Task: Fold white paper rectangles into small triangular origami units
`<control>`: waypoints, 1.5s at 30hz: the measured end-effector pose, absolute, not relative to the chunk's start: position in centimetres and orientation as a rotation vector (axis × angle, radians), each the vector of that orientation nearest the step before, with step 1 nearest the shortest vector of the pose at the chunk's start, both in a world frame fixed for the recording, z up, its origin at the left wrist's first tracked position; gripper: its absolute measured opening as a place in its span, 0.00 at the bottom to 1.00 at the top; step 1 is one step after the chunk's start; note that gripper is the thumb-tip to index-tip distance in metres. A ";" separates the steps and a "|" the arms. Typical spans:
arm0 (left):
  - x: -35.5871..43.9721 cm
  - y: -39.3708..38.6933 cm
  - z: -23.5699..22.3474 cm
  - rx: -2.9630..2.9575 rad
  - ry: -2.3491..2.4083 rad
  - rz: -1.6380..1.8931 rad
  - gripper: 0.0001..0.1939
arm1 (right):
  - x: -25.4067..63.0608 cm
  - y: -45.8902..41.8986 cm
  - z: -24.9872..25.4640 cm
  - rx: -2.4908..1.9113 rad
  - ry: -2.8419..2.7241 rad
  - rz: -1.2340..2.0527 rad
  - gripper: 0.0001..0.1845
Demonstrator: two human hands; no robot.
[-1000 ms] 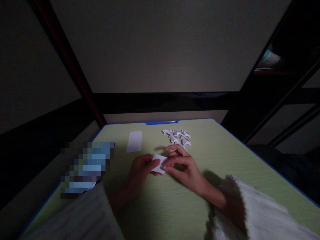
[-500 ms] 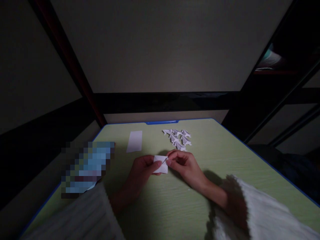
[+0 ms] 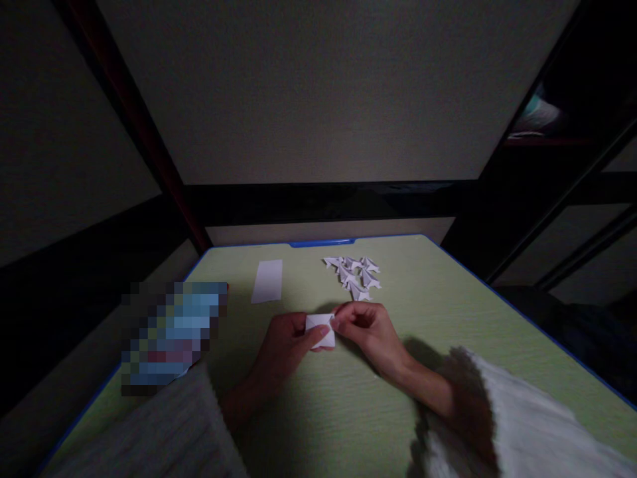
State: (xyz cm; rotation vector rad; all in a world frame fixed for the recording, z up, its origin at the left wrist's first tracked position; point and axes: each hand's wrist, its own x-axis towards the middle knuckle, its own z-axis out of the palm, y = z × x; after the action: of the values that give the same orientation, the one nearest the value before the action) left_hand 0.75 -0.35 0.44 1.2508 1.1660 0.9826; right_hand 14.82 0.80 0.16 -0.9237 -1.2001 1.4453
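Observation:
A small folded square of white paper (image 3: 314, 322) with crease lines is held above the table in front of me. My left hand (image 3: 288, 336) grips it from the left, thumb on its face and fingers behind. At its right edge, the thumb and forefinger of my right hand (image 3: 364, 326) pinch the paper, the other fingers curled. Several folded white paper figures (image 3: 354, 275) with pointed parts lie clustered just beyond my right hand. Farther left rests a flat white sheet of paper (image 3: 267, 281).
The pale green table (image 3: 428, 292) has a blue edge and a blue handle recess (image 3: 322, 243) at its far side. A blurred, pixelated bluish object (image 3: 179, 338) lies at the left by my sleeve. A wall panel (image 3: 323, 93) rises behind the table.
My right hand's spread fingers have curled in, and its pinch has shifted to the paper's right edge. The left thumb has slid right across the paper, which now sits squarer and slightly nearer me.

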 end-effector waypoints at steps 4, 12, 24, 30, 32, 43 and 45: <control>0.8 -0.4 0.4 1.251 1.184 1.004 0.09 | 14.9 0.9 0.0 -0.940 -1.203 1.457 0.05; 0.8 -0.6 0.6 1.255 1.152 1.005 0.09 | 14.9 0.7 0.1 -0.909 -1.579 1.424 0.13; 0.8 -0.8 0.9 1.296 0.956 0.943 0.07 | 15.0 0.4 0.1 -0.853 -1.510 1.622 0.22; 0.7 -0.7 1.0 1.311 0.951 0.911 0.08 | 15.1 0.5 0.1 -0.862 -1.515 1.611 0.22; 0.7 -0.5 0.8 1.315 0.957 0.911 0.08 | 15.1 0.5 0.2 -0.866 -1.551 1.577 0.21; 0.5 0.0 0.2 1.220 1.078 1.075 0.07 | 15.2 1.2 -0.4 -0.864 -1.480 1.384 0.17; 0.4 0.2 0.3 1.177 1.058 1.171 0.07 | 15.2 1.3 -0.4 -0.847 -1.457 1.405 0.18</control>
State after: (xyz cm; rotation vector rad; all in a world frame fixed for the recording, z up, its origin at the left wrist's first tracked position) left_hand 0.41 0.16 0.34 1.1769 1.0578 1.1708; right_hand 15.18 1.34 -0.40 -0.8472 -1.4573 1.4049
